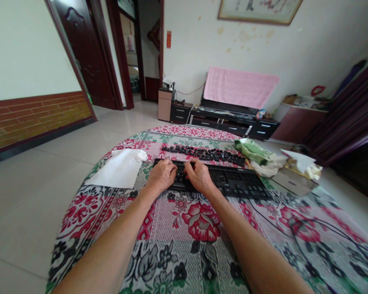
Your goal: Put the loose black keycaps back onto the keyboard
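A black computer keyboard lies on the flowered tablecloth, with dark recessed spots among its keys. At its left end my left hand rests with curled fingers gripping the keyboard. My right hand is closed over the keys just right of it, thumb and forefinger drawn together around something small and dark that I cannot make out. Behind the keyboard, loose black keycaps are spread in a long row. The keyboard's black cable runs off to the right.
Left of the keyboard lies a white cloth or paper with a crumpled wad. At the right are a green and white cloth and a box with papers on it. The rounded tablecloth hangs over the table's edge.
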Demonstrator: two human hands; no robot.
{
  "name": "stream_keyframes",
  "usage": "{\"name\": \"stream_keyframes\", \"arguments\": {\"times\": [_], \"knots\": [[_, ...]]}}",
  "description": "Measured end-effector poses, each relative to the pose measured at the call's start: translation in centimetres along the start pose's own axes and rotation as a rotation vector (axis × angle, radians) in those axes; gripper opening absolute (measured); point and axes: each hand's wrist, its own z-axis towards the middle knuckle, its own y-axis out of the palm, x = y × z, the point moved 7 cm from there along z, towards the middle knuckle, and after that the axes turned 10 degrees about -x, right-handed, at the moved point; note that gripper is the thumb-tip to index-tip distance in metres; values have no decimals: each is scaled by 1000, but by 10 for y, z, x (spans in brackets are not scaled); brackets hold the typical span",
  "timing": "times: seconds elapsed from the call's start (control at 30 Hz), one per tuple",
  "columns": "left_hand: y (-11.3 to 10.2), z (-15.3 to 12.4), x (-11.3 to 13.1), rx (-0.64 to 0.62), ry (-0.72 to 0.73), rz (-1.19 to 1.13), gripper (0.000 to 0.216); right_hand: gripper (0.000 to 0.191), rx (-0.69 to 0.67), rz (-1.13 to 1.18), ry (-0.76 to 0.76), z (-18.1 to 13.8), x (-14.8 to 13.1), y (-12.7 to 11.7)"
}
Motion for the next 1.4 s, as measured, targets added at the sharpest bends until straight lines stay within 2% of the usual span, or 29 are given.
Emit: {"name": "stream_keyframes", "arguments": {"times": [0.1, 0.27, 0.37, 0.5, 0.63, 0.73, 0.9, 1.1, 1.2, 1.3, 1.4], "knots": [[0, 0, 0, 5, 1, 3, 23, 22, 42, -72, -28, -2, -5, 0], [-1, -1, 0, 13, 4, -1, 23, 18, 42, -187, -176, -4, -17, 4], [-1, -1, 0, 16, 11, -10, 23, 21, 86, -81, -99, -2, -4, 3], [0, -1, 0, 17, 8, -11, 23, 24, 139, 209, 6, -1, 12, 0], [0, 0, -1, 18, 5, -19, 23, 26, 163, 425, 88, -1, 17, -5], [-2, -1, 1, 26, 31, -34, 20, 25, 140, 484, 75, 0, 13, -7], [-2, 0, 15, -4, 163, -40, 30, 25, 108, 604, 65, 0, 11, -6], [0, 0, 21, -19, 221, -59, 21, 28, 0, 690, 90, 0, 10, 1], [1, 0, 19, -20, 208, -74, 17, 25, 38, 763, 126, 1, 17, -1], [1, 0, 16, 4, 185, -100, 12, 14, 99, 871, 123, 3, 21, -6], [0, 1, 13, 48, 173, -119, 9, 12, 75, 741, 116, 2, 16, -8]]}}
